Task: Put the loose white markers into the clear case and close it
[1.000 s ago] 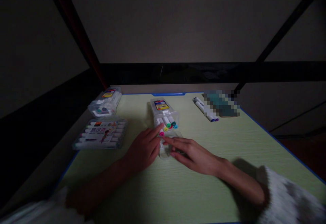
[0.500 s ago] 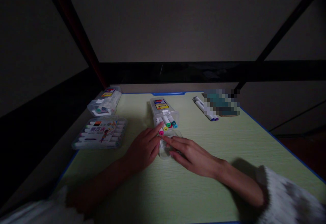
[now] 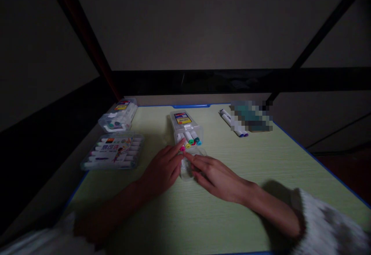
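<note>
A clear plastic marker case (image 3: 181, 125) lies on its side, its open end towards me. Several white markers with coloured ends stick out of it. One pink-ended marker (image 3: 182, 148) is at the lower left of the opening. My left hand (image 3: 160, 168) reaches in from the left, fingers stretched, the index fingertip beside that pink end. From the right, my right hand (image 3: 216, 177) points its index fingertip at the same end, touching or nearly so. Its other fingers rest over the case's clear hinged lid (image 3: 188, 173), which lies folded down on the table.
On the left are a second clear marker case (image 3: 118, 113) and a flat pack of markers (image 3: 114, 152). Two white markers (image 3: 232, 122) lie at the back right beside a pixelated greenish flat object (image 3: 252, 116). The pale green table (image 3: 261, 158) has blue edges.
The pink-ended marker and my right index fingertip have shifted very slightly up, towards the case. My left hand stays almost where it was.
</note>
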`<state>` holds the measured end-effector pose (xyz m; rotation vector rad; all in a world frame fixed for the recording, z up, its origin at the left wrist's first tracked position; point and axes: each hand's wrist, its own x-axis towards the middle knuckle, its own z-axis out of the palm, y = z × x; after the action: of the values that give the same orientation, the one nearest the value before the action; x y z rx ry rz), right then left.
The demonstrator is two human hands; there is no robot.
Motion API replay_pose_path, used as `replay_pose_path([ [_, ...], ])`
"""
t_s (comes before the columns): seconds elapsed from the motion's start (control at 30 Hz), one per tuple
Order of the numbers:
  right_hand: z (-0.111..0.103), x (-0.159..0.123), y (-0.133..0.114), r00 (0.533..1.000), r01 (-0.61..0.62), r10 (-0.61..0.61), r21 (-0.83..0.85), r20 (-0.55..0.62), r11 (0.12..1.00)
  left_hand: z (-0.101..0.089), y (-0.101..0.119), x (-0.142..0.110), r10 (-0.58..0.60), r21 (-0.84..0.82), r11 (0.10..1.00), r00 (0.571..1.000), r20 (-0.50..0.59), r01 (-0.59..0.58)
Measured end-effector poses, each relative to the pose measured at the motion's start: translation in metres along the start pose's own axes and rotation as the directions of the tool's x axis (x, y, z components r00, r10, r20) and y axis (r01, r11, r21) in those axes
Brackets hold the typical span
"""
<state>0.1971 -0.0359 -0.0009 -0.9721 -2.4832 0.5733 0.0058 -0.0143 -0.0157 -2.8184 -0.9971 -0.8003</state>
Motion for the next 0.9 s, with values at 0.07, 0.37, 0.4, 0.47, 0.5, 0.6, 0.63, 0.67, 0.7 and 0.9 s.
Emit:
replay_pose_path([
  [0.07,0.0002,0.0001,-0.0006,1.0,-0.006,0.006,-0.006,0.003,1.0,-0.0003,0.0001,-0.0002,0.005,0.007,1.0,1.0,0.004,-0.005],
  [0.37,0.0005,0.0021,-0.0044,0.999,-0.023,0.026,-0.067,0.036,0.997,-0.0004,0.0001,-0.0011,0.019,-0.006,1.0,1.0,-0.009,-0.019],
  [0.4,0.0003,0.0025,-0.005,0.999,-0.028,0.031,-0.077,0.043,0.997,-0.0006,0.0002,-0.0011,0.018,-0.01,1.0,1.0,-0.01,-0.018],
  [0.47,-0.0004,0.0034,-0.0065,0.997,-0.039,0.045,-0.097,0.056,0.995,-0.0012,0.0007,-0.0007,0.012,-0.015,1.0,1.0,-0.011,-0.012],
  [0.5,-0.0009,0.0039,-0.0073,0.997,-0.047,0.054,-0.105,0.061,0.993,-0.0016,0.0011,-0.0005,0.011,-0.016,1.0,1.0,-0.012,-0.011],
  [0.6,-0.002,0.0049,-0.009,0.996,-0.057,0.066,-0.121,0.067,0.991,-0.0024,0.0021,0.0003,0.011,-0.019,1.0,1.0,-0.004,-0.011],
  [0.63,-0.0021,0.0049,-0.0092,0.996,-0.056,0.064,-0.123,0.064,0.991,-0.0026,0.0023,0.0005,0.009,-0.021,1.0,1.0,-0.005,-0.009],
  [0.67,-0.002,0.0049,-0.0093,0.996,-0.054,0.062,-0.126,0.059,0.991,-0.0027,0.0024,0.0007,0.007,-0.022,1.0,1.0,-0.005,-0.007],
  [0.7,-0.0018,0.0047,-0.0092,0.997,-0.054,0.061,-0.128,0.054,0.99,-0.0028,0.0025,0.0009,0.004,-0.023,1.0,1.0,-0.005,-0.004],
  [0.9,0.0002,0.0037,-0.0075,0.997,-0.055,0.062,-0.152,0.042,0.987,-0.0036,0.0023,0.001,0.007,-0.035,0.999,1.0,-0.003,-0.007],
])
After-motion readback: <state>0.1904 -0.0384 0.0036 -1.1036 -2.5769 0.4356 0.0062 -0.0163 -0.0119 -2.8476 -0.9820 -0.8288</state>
